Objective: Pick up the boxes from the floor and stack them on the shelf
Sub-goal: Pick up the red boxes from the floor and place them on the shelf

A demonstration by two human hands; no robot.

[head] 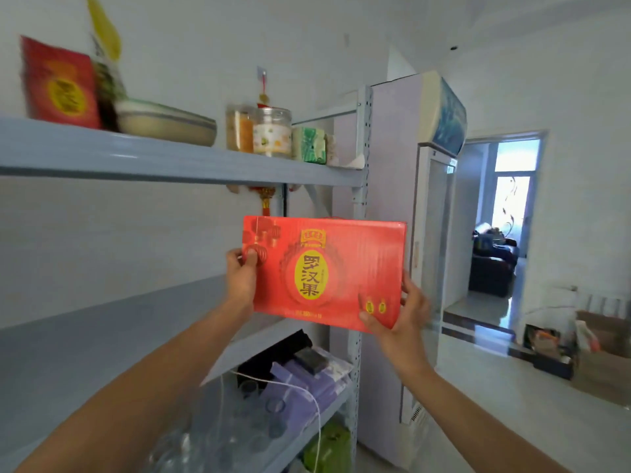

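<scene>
Head view: we hold red box (324, 271) upright at right end of middle shelf (102, 322), face toward us. Left hand (241, 274) pinches left edge, right hand (401, 314) grips lower-right corner: two-sided hold steadies box for sliding in.

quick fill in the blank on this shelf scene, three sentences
The left hand and right hand hold a box coloured ____.
The bowl sits on the shelf ____ the box.
The packet right of the jars is ____.
Missing words: red; above; green.
</scene>
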